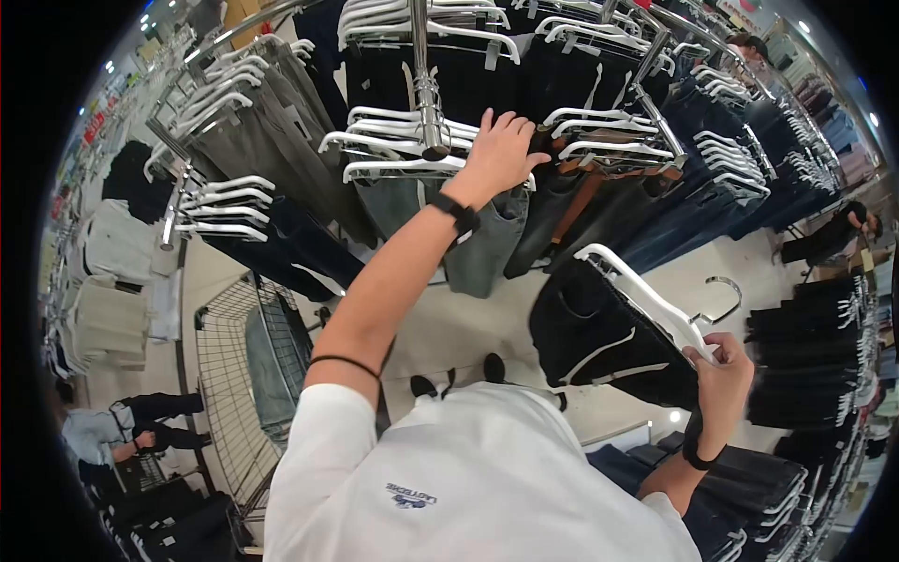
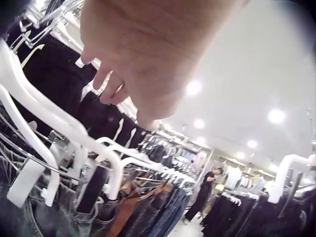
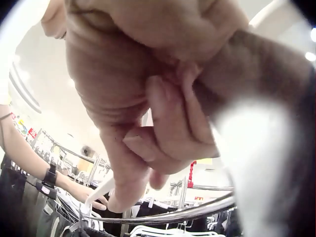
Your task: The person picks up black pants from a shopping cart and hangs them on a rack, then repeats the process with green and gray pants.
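Note:
My right hand (image 1: pixel 726 375) grips one end of a white hanger (image 1: pixel 646 295), its metal hook pointing up and to the right. From this hanger hangs a black garment (image 1: pixel 599 323) with a white drawstring, apart from the racks. The right wrist view shows the fingers (image 3: pixel 168 143) curled, with a blurred white shape close by. My left hand (image 1: pixel 501 155) reaches out over the front rack, fingers spread and loosely extended above the white hangers (image 1: pixel 403 169). Below it hang faded grey jeans (image 1: pixel 487 244); dark pants with a brown belt (image 1: pixel 576 206) hang to its right.
A wire shopping cart (image 1: pixel 225 375) with denim inside stands at my left. Metal rails (image 1: pixel 426 84) full of hung pants spread ahead and to both sides. Folded dark pants on hangers (image 1: pixel 749 487) lie near my right elbow. Other people (image 1: pixel 131 426) are at the left and far right.

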The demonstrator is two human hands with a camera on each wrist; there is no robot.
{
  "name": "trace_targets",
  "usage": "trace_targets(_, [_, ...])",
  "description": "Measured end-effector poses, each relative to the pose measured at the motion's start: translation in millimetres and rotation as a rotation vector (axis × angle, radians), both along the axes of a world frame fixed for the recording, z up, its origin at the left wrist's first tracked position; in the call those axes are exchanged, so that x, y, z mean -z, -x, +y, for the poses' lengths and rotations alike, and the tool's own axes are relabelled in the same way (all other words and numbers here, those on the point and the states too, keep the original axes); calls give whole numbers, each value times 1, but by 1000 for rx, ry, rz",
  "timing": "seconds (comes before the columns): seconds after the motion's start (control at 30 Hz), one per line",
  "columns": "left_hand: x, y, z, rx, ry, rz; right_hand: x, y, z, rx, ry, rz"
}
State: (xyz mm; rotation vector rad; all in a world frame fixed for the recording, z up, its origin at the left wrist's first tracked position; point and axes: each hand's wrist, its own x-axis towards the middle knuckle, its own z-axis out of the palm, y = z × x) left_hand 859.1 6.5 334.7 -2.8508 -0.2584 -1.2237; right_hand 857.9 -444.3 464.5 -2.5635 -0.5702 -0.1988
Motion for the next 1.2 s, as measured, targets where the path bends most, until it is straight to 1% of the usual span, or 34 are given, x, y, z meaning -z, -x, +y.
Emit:
trace_targets(0.03, [8, -9, 5, -110, 42, 168, 4, 2, 5, 44, 53, -29])
trace_targets(0.07, [16, -18, 12, -225, 84, 330, 11, -3, 6, 47, 42, -9])
trace_targets(0.1, [15, -18, 16, -250, 203, 588, 19, -8, 5, 51, 32, 12])
trace_targets(0.13, [25, -12, 14, -214, 174, 501, 27, -14, 4, 57, 24, 34])
trace_targets(0.17, [33, -7, 16, -171, 132, 466, 33, -22, 2, 46, 42, 31])
trace_targets(0.3, [45, 19, 15, -2, -53, 293, 33, -48, 13, -21, 0, 70])
trace_targets(0.4, [34, 30, 7, 12, 16, 370, 29, -67, 38, -133, -45, 92])
trace_targets(0.5, [30, 37, 3, 32, 20, 352, 32, -79, 71, -269, -96, 102])
trace_targets(0.7, [27, 41, 1, 35, 10, 344, 51, -93, 160, -294, -163, 117])
trace_targets(0.8, [25, 42, 1, 30, 10, 353, 62, -96, 204, -376, -209, 113])
trace_targets(0.83, [22, 43, 0, 16, 52, 415, 63, -95, 219, -394, -228, 114])
trace_targets(0.93, [29, 43, 3, 22, 16, 334, 60, -92, 271, -448, -256, 88])
trace_targets(0.97, [29, 44, 4, 29, 42, 344, 59, -93, 290, -467, -270, 63])
trace_targets(1.0, [32, 44, 5, 43, 32, 298, 57, -94, 309, -486, -268, 56])
trace_targets(1.07, [26, 45, 5, 76, 99, 306, 53, -96, 350, -524, -268, 42])
trace_targets(1.1, [28, 44, 6, 93, 105, 260, 52, -97, 370, -534, -264, -13])
trace_targets(1.13, [21, 46, 5, 81, 150, 327, 50, -98, 387, -550, -257, -32])
trace_targets(1.2, [22, 45, 6, 37, 110, 370, 48, -102, 416, -576, -244, -67])
